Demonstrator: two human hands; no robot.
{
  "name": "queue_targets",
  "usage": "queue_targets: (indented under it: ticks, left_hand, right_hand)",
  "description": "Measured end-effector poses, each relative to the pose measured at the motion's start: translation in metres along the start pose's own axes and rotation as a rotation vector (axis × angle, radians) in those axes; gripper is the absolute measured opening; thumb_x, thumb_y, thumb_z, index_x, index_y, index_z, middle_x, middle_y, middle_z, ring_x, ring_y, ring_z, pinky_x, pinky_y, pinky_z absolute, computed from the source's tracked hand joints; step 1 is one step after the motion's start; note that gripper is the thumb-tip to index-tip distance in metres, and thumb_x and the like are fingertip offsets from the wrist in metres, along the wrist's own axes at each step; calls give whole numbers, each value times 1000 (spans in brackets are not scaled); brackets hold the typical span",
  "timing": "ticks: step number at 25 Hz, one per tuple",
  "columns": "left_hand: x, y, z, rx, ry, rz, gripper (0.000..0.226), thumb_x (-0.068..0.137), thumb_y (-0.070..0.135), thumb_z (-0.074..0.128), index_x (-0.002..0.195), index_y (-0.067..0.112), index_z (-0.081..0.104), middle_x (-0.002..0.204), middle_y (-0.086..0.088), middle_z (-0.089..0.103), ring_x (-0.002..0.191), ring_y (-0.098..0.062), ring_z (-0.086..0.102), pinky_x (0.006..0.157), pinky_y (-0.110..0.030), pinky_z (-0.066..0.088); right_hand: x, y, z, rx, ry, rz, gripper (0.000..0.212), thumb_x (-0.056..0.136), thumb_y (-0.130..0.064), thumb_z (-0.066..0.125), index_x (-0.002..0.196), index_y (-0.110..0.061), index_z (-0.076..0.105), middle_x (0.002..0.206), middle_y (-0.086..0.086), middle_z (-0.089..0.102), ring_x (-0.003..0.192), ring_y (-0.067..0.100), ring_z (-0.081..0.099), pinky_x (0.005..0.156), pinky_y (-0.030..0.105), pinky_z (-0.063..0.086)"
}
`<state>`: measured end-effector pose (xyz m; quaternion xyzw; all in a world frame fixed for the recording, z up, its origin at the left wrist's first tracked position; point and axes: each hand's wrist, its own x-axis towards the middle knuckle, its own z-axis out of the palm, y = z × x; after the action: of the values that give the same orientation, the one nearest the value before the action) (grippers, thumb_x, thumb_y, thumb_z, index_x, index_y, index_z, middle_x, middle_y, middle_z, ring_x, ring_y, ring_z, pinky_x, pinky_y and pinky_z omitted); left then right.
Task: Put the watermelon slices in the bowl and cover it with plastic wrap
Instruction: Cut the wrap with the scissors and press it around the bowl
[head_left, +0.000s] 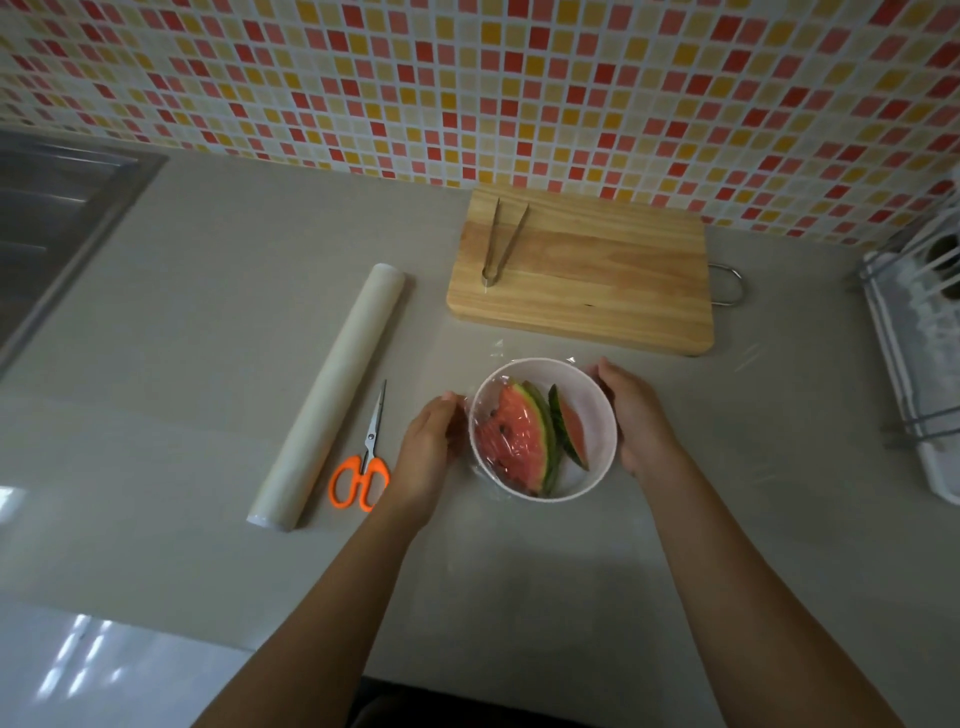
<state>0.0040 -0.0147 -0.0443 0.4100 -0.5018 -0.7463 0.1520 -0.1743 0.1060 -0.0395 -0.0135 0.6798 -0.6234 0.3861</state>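
Note:
A white bowl (597, 415) stands on the counter and holds watermelon slices (519, 436) with green rinds. Clear plastic wrap (498, 348) is stretched over the bowl's top, and its loose edges spread onto the counter around it. My left hand (426, 457) lies flat against the bowl's left side, palm inward, pressing the wrap to the wall. Against the right side my right hand (636, 421) does the same, its fingertips near the far rim. The roll of plastic wrap (332, 395) lies to the left of the bowl.
Orange-handled scissors (363, 462) lie between the roll and my left hand. A wooden cutting board (597, 280) with metal tongs (501, 239) sits behind the bowl. A sink (57, 218) is at the far left, a white rack (919, 353) at the right edge.

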Motion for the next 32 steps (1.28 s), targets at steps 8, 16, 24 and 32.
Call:
queue_targets:
  ticks: [8, 16, 24, 32]
  left_hand:
    - [20, 11, -1, 189, -46, 43, 26, 96, 26, 49, 79, 10, 59, 65, -5, 60, 59, -16, 54, 61, -27, 43]
    - [23, 0, 0, 161, 184, 61, 19, 95, 4, 43, 82, 17, 46, 69, -10, 58, 51, -17, 54, 50, -27, 46]
    - [40, 23, -9, 545, 452, 155, 42, 99, 34, 32, 90, 6, 61, 86, -16, 68, 91, -37, 64, 83, -43, 51]
    - [62, 52, 27, 768, -31, 55, 52, 96, 43, 39, 89, -1, 66, 93, -19, 67, 90, -34, 63, 86, -41, 48]
  right_hand:
    - [-11, 2, -11, 190, -55, 38, 53, 95, -39, 41, 56, -19, 71, 56, -6, 69, 58, 8, 66, 56, 17, 52]
    - [-8, 10, -14, 164, -1, -1, 35, 94, -22, 49, 67, -18, 69, 56, -7, 68, 53, 5, 63, 47, 14, 48]
    - [-10, 5, -14, 102, -8, 60, 40, 95, -37, 44, 75, -18, 73, 68, -4, 72, 64, 10, 66, 59, 22, 50]
    - [-6, -5, -9, -21, 82, 1, 22, 89, -26, 55, 72, -16, 68, 56, -5, 63, 52, 11, 56, 50, 23, 42]
